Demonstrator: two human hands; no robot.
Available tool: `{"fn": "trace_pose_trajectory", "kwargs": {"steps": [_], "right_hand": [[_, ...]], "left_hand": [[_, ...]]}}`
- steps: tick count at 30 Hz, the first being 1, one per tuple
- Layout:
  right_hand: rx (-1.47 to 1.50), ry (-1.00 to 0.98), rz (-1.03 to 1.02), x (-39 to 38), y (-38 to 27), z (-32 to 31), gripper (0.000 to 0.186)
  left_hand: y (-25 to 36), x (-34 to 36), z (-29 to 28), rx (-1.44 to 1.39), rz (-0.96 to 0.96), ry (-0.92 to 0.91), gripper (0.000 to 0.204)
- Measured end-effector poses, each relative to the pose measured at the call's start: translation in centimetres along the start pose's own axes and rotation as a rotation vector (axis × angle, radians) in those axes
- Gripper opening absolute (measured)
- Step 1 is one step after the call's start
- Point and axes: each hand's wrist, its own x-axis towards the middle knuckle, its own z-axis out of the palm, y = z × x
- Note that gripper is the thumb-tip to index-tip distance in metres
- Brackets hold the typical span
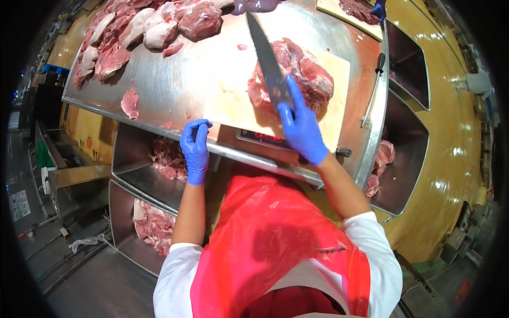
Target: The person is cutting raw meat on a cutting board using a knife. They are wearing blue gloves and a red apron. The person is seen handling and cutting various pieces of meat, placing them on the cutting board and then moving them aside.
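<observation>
Well, 1 knife (268, 61) in right hand (305, 130).

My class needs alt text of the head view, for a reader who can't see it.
A blue-gloved right hand holds a large knife over raw meat on a pale cutting board. The gloved left hand is near the metal table edge; more meat is piled far left.

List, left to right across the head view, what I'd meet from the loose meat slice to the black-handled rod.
Loose meat slice → left hand → knife tip → right hand → black-handled rod.
</observation>
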Motion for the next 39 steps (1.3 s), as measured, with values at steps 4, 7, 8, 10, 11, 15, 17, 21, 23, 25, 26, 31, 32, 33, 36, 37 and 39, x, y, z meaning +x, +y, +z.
{"fn": "trace_pose_trajectory", "kwargs": {"steps": [4, 7, 8, 10, 11, 15, 17, 21, 23, 25, 26, 31, 32, 33, 36, 37, 39], "right_hand": [[-0.178, -0.072, -0.031, -0.3, 0.8, -0.7, 0.065], [-0.259, -0.146, 0.033, -0.9, -0.1, -1.3, 0.065], [-0.297, -0.199, 0.038, -2.4, 0.0, -2.1, 0.065], [-0.400, -0.345, 0.105, -5.8, 0.4, -4.1, 0.068], [-0.434, -0.357, 0.091, -7.0, 0.5, -5.1, 0.068], [-0.601, -0.494, 0.167, -10.0, 0.5, -8.3, 0.069], [-0.657, -0.571, 0.216, -10.6, 0.2, -9.6, 0.070], [-0.633, -0.560, 0.230, -12.6, -0.7, -12.7, 0.070], [-0.599, -0.433, 0.176, -13.9, -1.1, -14.2, 0.068], [-0.551, -0.231, 0.064, -14.8, -1.3, -14.9, 0.066], [-0.559, -0.113, 0.127, -14.9, -1.4, -14.4, 0.063], [-0.206, 0.037, -0.080, -6.9, -2.4, -4.7, 0.065], [-0.287, 0.008, -0.063, -5.3, -2.3, -2.6, 0.066], [-0.363, -0.025, -0.046, -4.3, -1.8, -1.1, 0.068], [-0.488, -0.211, -0.045, -6.5, -1.5, -2.3, 0.071], [-0.531, -0.289, -0.002, -7.9, -1.6, -3.5, 0.071], [-0.640, -0.376, 0.103, -10.5, -2.1, -5.2, 0.072]], "left_hand": [[0.7, -0.3, 0.0, 0.016, -0.013, 0.005, 0.014], [0.6, -1.1, -0.3, -0.020, -0.015, -0.003, 0.014], [0.8, -1.5, -0.3, -0.012, -0.035, -0.003, 0.014], [1.2, -1.7, -0.2, -0.043, -0.049, 0.022, 0.011], [1.6, -1.9, -0.1, -0.058, -0.055, 0.036, 0.010], [4.0, -1.5, 2.0, -0.104, 0.022, 0.032, 0.009], [4.9, -1.5, 3.5, -0.095, 0.126, 0.012, 0.010], [7.8, 0.1, 8.5, 0.097, 0.214, -0.096, 0.022], [8.4, 0.1, 10.3, 0.410, 0.335, -0.239, 0.035], [5.4, 0.4, 11.9, 0.487, 0.456, -0.223, 0.034], [4.6, 0.8, 12.2, 0.499, 0.456, -0.209, 0.022], [1.5, 2.8, 9.8, 0.060, 0.186, -0.174, 0.017], [1.1, 2.7, 9.4, -0.053, 0.087, -0.193, 0.017], [0.7, 2.6, 9.0, -0.159, -0.014, -0.207, 0.016], [-0.5, 2.4, 7.6, -0.269, -0.134, -0.228, 0.017], [-0.4, 2.5, 7.8, -0.269, -0.125, -0.230, 0.018], [0.1, 2.9, 8.0, -0.251, -0.090, -0.267, 0.018]]}}
